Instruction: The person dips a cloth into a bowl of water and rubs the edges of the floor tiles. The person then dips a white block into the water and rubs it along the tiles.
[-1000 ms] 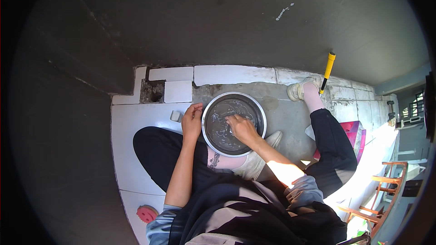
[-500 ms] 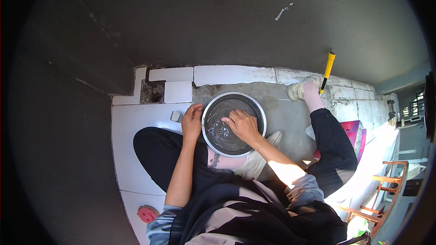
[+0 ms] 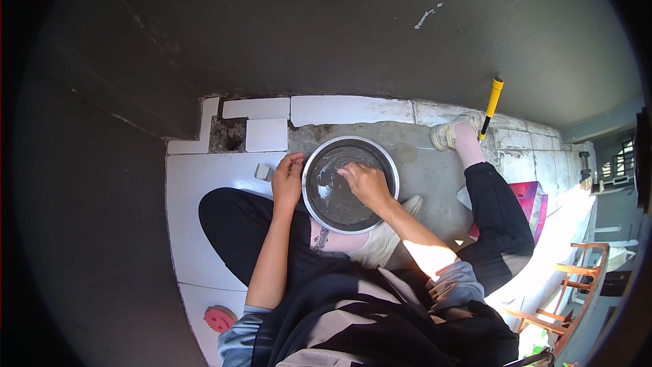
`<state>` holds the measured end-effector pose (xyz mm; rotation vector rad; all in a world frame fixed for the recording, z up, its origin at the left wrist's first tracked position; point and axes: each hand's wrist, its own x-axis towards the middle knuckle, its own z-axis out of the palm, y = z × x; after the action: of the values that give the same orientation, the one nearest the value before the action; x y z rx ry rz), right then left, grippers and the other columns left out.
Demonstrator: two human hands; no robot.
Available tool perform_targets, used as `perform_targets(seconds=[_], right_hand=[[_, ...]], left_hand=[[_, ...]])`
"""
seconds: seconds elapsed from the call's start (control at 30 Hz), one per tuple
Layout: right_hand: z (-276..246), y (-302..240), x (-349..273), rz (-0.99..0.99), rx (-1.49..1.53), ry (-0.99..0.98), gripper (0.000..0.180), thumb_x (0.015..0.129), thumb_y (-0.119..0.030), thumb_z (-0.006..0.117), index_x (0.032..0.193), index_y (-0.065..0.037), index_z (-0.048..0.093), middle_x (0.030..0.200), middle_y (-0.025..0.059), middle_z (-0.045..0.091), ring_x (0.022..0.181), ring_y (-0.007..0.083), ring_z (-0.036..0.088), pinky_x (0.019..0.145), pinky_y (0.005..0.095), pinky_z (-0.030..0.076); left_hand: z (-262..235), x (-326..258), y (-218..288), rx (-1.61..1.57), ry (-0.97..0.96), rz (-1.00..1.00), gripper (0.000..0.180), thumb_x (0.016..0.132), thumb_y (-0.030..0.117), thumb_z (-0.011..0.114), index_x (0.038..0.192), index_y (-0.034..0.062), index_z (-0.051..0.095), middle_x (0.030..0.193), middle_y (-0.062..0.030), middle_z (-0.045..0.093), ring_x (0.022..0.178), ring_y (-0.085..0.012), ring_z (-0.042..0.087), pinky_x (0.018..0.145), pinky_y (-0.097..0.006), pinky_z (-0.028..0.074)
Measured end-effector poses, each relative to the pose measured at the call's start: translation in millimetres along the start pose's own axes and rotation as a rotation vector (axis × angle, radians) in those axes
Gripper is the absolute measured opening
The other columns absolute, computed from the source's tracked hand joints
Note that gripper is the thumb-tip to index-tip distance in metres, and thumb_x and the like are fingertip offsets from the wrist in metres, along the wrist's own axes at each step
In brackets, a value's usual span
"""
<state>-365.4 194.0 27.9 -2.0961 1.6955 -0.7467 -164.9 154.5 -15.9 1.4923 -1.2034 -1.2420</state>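
Note:
A round metal basin (image 3: 312, 194) with dark water stands on the floor between my legs. My left hand (image 3: 288, 178) grips its left rim. Inside the basin, my right hand (image 3: 365, 183) is down in the water with its fingers curled; whatever it may be holding is hidden. I am sitting on the floor in dark trousers, one light shoe (image 3: 449, 132) stretched toward the wall.
White floor tiles (image 3: 197, 183) lie to the left, with a broken gap (image 3: 227, 134) by the dark wall. A small grey block (image 3: 263, 172) sits near my left hand. A yellow-handled tool (image 3: 490, 105) leans at the wall. Red scrubber (image 3: 219, 318) lower left; wooden chair (image 3: 574, 285) right.
My right hand has shifted slightly up and left inside the basin, stirring the water. My left hand stays on the rim.

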Motion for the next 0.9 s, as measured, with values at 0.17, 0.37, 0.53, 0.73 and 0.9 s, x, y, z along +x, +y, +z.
perform_targets(seconds=[0.17, 0.37, 0.53, 0.73, 0.9], right_hand=[[-22.4, -22.5, 14.3, -0.029, 0.016, 0.084, 0.028, 0.091, -0.02, 0.065, 0.071, -0.002, 0.056, 0.066, 0.0163, 0.059, 0.058, 0.0336, 0.06, 0.051, 0.042, 0.044], [-36.7, -33.2, 21.3, -0.075, 0.079, 0.184, 0.031, 0.092, -0.017, 0.062, 0.067, -0.001, 0.052, 0.061, 0.0156, 0.054, 0.054, 0.0329, 0.056, 0.05, 0.0412, 0.042], [-4.6, 3.4, 9.7, -0.052, 0.051, 0.17, 0.028, 0.089, -0.016, 0.063, 0.067, -0.001, 0.054, 0.062, 0.0184, 0.054, 0.052, 0.0339, 0.053, 0.051, 0.0405, 0.041], [-1.3, 33.9, -1.0, 0.669, 0.766, -0.093, 0.028, 0.092, -0.028, 0.058, 0.083, -0.002, 0.063, 0.069, 0.0151, 0.063, 0.056, 0.0246, 0.059, 0.051, 0.0367, 0.045], [-32.4, 28.6, 16.0, 0.707, 1.644, -0.389, 0.04, 0.096, -0.033, 0.05, 0.121, -0.003, 0.057, 0.103, 0.0143, 0.067, 0.079, 0.0228, 0.064, 0.064, 0.0349, 0.051]], left_hand=[[-0.4, 1.2, -4.9, 0.002, -0.001, 0.007, 0.027, 0.091, 0.007, 0.05, 0.111, -0.0012, 0.065, 0.103, -0.0155, 0.07, 0.097, -0.0224, 0.066, 0.085, -0.032, 0.05], [-0.1, 0.5, -3.4, -0.007, 0.006, -0.002, 0.027, 0.091, 0.006, 0.05, 0.111, -0.0006, 0.066, 0.104, -0.0153, 0.07, 0.097, -0.0223, 0.067, 0.085, -0.031, 0.05], [-1.5, 0.4, -0.7, 0.018, 0.005, -0.008, 0.025, 0.092, 0.006, 0.051, 0.111, -0.0001, 0.066, 0.104, -0.0148, 0.07, 0.098, -0.0219, 0.067, 0.086, -0.031, 0.05], [0.0, -1.0, 4.5, 0.01, 0.004, -0.008, 0.025, 0.091, 0.006, 0.051, 0.11, -0.0004, 0.066, 0.103, -0.0148, 0.07, 0.097, -0.0215, 0.067, 0.086, -0.031, 0.05], [0.0, -0.2, 2.3, 0.012, 0.013, -0.007, 0.026, 0.091, 0.006, 0.051, 0.111, -0.001, 0.066, 0.104, -0.015, 0.07, 0.098, -0.0213, 0.067, 0.086, -0.031, 0.05]])
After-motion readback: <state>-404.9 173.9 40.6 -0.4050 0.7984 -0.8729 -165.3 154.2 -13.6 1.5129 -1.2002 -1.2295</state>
